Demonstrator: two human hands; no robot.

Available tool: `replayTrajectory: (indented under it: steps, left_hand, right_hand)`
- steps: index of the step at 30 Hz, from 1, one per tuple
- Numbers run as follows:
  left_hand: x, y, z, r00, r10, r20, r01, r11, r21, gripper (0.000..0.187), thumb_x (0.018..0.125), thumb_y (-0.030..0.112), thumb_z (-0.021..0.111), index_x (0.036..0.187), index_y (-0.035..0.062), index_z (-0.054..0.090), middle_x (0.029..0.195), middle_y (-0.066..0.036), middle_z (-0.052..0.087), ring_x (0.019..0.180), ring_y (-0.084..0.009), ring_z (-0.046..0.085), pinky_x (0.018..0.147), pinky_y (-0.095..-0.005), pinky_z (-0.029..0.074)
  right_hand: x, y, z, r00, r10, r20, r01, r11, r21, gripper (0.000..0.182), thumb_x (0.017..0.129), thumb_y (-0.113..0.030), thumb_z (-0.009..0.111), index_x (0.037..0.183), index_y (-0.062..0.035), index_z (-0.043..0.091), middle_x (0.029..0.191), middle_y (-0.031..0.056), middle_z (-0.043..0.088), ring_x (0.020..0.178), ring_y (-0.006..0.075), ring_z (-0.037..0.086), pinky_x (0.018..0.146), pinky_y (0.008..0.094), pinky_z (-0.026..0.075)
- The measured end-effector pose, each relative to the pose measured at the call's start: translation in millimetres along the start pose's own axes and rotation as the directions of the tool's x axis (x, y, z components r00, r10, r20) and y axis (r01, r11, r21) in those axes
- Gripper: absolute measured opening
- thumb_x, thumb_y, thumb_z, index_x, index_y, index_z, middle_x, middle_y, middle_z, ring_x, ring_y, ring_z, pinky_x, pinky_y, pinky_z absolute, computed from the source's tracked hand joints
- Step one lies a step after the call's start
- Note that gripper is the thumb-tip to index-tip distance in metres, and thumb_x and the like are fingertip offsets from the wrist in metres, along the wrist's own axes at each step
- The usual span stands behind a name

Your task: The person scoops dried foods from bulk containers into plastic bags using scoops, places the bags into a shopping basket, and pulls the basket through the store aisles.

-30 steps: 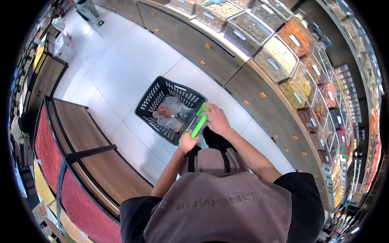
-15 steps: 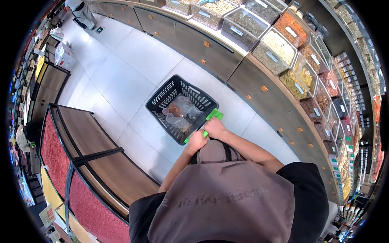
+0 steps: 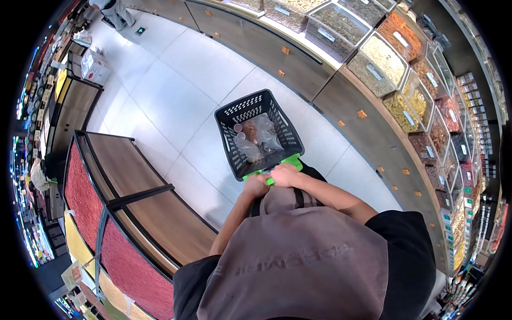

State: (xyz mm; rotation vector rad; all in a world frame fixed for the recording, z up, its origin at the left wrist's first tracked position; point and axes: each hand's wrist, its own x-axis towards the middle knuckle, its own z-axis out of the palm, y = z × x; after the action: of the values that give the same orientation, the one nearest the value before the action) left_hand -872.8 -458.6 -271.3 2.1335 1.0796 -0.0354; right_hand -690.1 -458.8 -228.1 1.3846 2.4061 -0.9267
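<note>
A black slatted shopping basket [image 3: 226, 146] is in front of my body, over the tiled floor. My left hand [image 3: 256, 184] is closed around its green handle [image 3: 291, 159] near the left end. Beside it, my right hand [image 3: 285, 175] grips the same handle near the middle. Inside the basket lie clear plastic bags [image 3: 268, 135], one with reddish-brown contents. Two small pinkish round pieces, perhaps lids or bag ends, sit at the left of them.
Wooden cabinets [image 3: 341, 104] carrying clear food bins [image 3: 381, 61] run along the right. On the left stands a wood-sided display bin [image 3: 176, 224] heaped with red grains [image 3: 136, 261]. A white box [image 3: 96, 66] and a person [image 3: 113, 10] are farther off.
The basket has turned slightly and shifted right and up in view, closer to square with my body. My hands have come closer together on the handle.
</note>
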Motion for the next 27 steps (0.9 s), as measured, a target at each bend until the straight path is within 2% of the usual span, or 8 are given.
replayTrajectory:
  steps: [4, 6, 9, 11, 13, 18, 23, 27]
  left_hand:
    - [16.6, -7.8, -4.5, 0.993, -0.085, 0.08, 0.078, 0.993, 0.084, 0.025, 0.075, 0.029, 0.062, 0.091, 0.0128, 0.071, 0.087, -0.018, 0.071, 0.084, -0.0384, 0.068, 0.077, -0.0494, 0.055]
    - [24.1, -10.9, -9.3, 0.991, -0.094, 0.1, 0.083, 0.991, 0.106, 0.026, 0.077, 0.031, 0.062, 0.094, 0.0127, 0.071, 0.089, -0.018, 0.071, 0.085, -0.0378, 0.068, 0.078, -0.049, 0.054]
    - [34.3, -10.2, -19.7, 0.993, -0.095, 0.067, 0.09, 0.993, 0.073, 0.028, 0.078, 0.035, 0.064, 0.092, 0.0118, 0.07, 0.088, -0.019, 0.071, 0.084, -0.039, 0.068, 0.076, -0.0493, 0.054]
    - [40.8, -5.5, -32.5, 0.99, -0.14, 0.025, 0.138, 0.989, 0.047, 0.026, 0.077, 0.033, 0.066, 0.09, 0.0106, 0.07, 0.088, -0.019, 0.07, 0.084, -0.0392, 0.068, 0.076, -0.0493, 0.054]
    - [50.4, -13.0, -39.7, 0.996, -0.032, -0.083, 0.039, 0.996, 0.083, 0.024, 0.078, 0.031, 0.067, 0.087, 0.0088, 0.069, 0.086, -0.019, 0.07, 0.081, -0.0395, 0.068, 0.075, -0.049, 0.055]
    - [83.9, -11.8, -66.7, 0.979, -0.205, 0.003, 0.203, 0.972, 0.116, 0.025, 0.08, 0.03, 0.066, 0.092, 0.0076, 0.069, 0.086, -0.021, 0.07, 0.084, -0.0404, 0.068, 0.076, -0.0499, 0.055]
    - [112.8, 3.9, -98.1, 0.941, -0.332, 0.07, 0.318, 0.934, 0.164, 0.034, 0.074, 0.028, 0.07, 0.098, 0.0037, 0.069, 0.093, -0.025, 0.07, 0.09, -0.0422, 0.067, 0.082, -0.05, 0.054]
    - [130.2, 0.9, -96.2, 0.916, -0.399, -0.049, 0.401, 0.904, 0.148, 0.034, 0.074, 0.03, 0.067, 0.094, 0.0016, 0.071, 0.094, -0.025, 0.07, 0.092, -0.0414, 0.067, 0.084, -0.0495, 0.054]
  right_hand:
    - [10.4, 7.5, -5.6, 1.0, 0.027, -0.004, -0.027, 1.0, -0.01, 0.022, 0.076, -0.025, 0.062, 0.079, -0.0067, 0.075, 0.083, 0.0201, 0.072, 0.081, 0.0341, 0.072, 0.071, 0.0456, 0.057]
    - [16.0, 18.7, 0.5, 0.984, -0.027, -0.174, 0.033, 0.999, 0.031, 0.021, 0.074, -0.024, 0.062, 0.075, -0.0074, 0.073, 0.078, 0.0175, 0.071, 0.075, 0.0326, 0.071, 0.066, 0.0462, 0.057]
    - [24.2, 22.9, -13.6, 0.995, -0.02, -0.094, 0.019, 1.0, -0.016, 0.02, 0.073, -0.024, 0.062, 0.074, -0.0069, 0.073, 0.074, 0.0151, 0.071, 0.072, 0.0322, 0.071, 0.064, 0.0451, 0.056]
    - [26.8, 24.3, -19.9, 0.99, 0.009, -0.137, -0.007, 1.0, 0.015, 0.019, 0.073, -0.022, 0.063, 0.075, -0.0066, 0.074, 0.077, 0.016, 0.072, 0.073, 0.0321, 0.072, 0.065, 0.0444, 0.057]
    - [38.0, 30.1, -30.1, 0.983, 0.013, -0.181, -0.007, 0.999, 0.035, 0.019, 0.074, -0.021, 0.063, 0.076, -0.006, 0.075, 0.079, 0.0169, 0.072, 0.076, 0.0315, 0.073, 0.067, 0.0445, 0.058]
    - [66.3, 49.2, -66.3, 0.998, -0.056, -0.039, 0.055, 0.998, -0.019, 0.018, 0.075, -0.018, 0.063, 0.082, -0.0063, 0.075, 0.086, 0.0153, 0.073, 0.084, 0.0304, 0.072, 0.07, 0.0436, 0.058]
    - [89.1, 64.3, -86.1, 0.997, -0.061, -0.049, 0.061, 0.998, 0.005, 0.021, 0.073, -0.02, 0.064, 0.087, -0.0086, 0.076, 0.09, 0.0136, 0.074, 0.087, 0.0295, 0.072, 0.073, 0.0436, 0.057]
    - [97.0, 78.7, -105.9, 0.993, -0.081, -0.086, 0.08, 0.997, -0.017, 0.021, 0.073, -0.023, 0.065, 0.085, -0.0097, 0.076, 0.092, 0.0116, 0.074, 0.088, 0.029, 0.072, 0.075, 0.0435, 0.057]
